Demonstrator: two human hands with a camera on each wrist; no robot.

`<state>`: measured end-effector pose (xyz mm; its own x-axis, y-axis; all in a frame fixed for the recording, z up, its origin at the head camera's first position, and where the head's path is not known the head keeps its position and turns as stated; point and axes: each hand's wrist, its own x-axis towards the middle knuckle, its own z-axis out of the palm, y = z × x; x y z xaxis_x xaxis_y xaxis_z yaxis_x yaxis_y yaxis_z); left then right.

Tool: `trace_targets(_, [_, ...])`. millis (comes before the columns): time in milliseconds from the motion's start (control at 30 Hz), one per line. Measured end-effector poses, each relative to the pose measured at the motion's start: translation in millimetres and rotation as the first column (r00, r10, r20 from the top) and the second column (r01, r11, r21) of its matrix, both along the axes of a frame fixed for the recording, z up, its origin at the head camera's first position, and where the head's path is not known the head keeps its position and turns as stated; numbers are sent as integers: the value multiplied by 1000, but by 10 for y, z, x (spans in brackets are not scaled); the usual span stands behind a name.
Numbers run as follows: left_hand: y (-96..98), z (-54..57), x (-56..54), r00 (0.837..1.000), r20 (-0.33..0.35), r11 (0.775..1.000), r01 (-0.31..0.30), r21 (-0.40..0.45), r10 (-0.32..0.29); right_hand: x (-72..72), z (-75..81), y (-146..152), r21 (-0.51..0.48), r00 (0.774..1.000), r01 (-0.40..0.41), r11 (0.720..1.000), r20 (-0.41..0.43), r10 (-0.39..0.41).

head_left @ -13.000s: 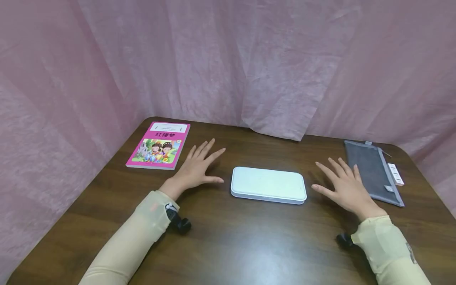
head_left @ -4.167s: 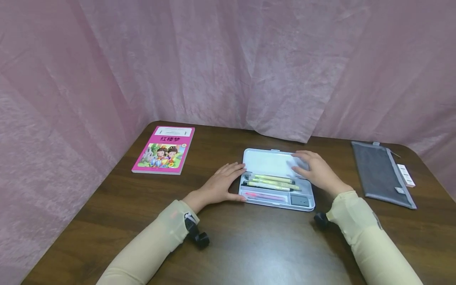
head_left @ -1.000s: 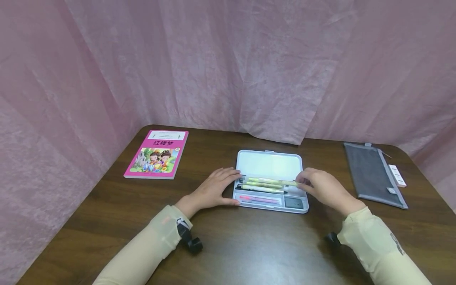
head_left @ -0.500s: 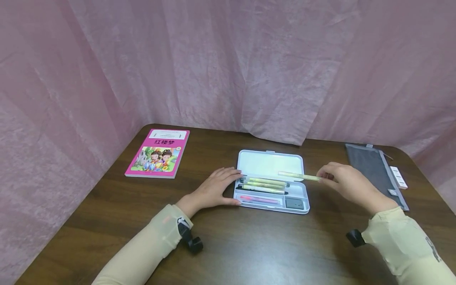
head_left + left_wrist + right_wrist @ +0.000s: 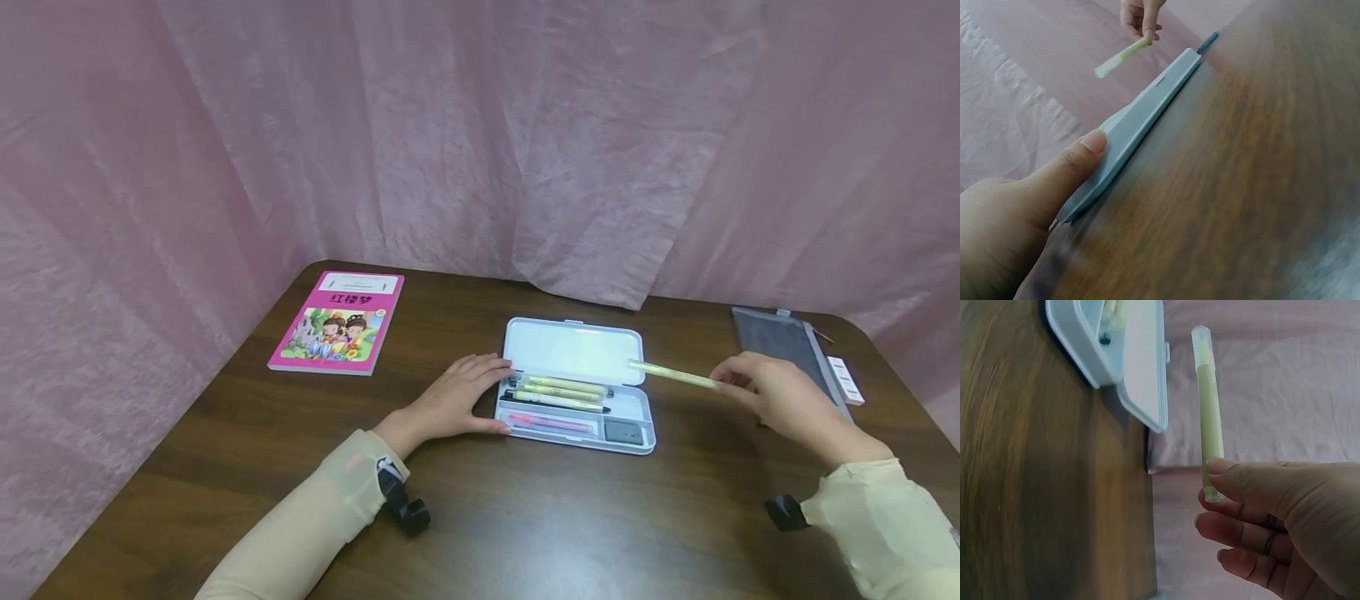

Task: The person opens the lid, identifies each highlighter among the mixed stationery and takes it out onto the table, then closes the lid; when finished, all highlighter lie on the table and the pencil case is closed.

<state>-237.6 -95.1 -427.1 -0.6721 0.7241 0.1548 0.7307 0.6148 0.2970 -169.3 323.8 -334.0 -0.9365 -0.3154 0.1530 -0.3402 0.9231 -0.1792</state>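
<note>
My right hand (image 5: 780,400) pinches one end of a pale yellow-green pen (image 5: 675,375) between thumb and fingers. Its clear cap points away from the hand in the right wrist view. The pen is raised, right of the pencil case (image 5: 633,446). That case lies with its lid (image 5: 573,348) laid back. Several pens (image 5: 558,392) lie in its long compartment; a pink pen (image 5: 551,422) and a dark grey block (image 5: 622,431) are in front. My left hand (image 5: 450,400) rests at the case's left end, fingers extended, thumb (image 5: 1075,164) against its front wall.
A pink picture-cover book (image 5: 337,325) lies at the back left of the dark wooden table (image 5: 525,517). At the right are a grey zip pouch (image 5: 780,337) and a small white box (image 5: 846,381), the pouch partly hidden by my right hand. A pink curtain (image 5: 480,142) hangs behind.
The case was shut in the oldest frame, then open. Over the last second my right hand has drawn the pen out rightward, clear of the case. My left hand keeps its place at the case.
</note>
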Motion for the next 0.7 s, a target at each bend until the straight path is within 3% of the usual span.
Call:
trace_targets(267, [-1, -2, -3, 1000, 22, 1000, -5, -4, 5, 36, -113, 201, 13, 1000, 24, 1000, 9, -24])
trace_targets(500, [15, 7, 4, 1000, 0, 1000, -3, 3, 3, 80, -259, 324, 20, 996, 66, 998, 58, -68])
trace_targets(700, [17, 23, 18, 1000, -2, 1000, -5, 0, 5, 67, -398, 367, 8, 997, 63, 998, 34, -63])
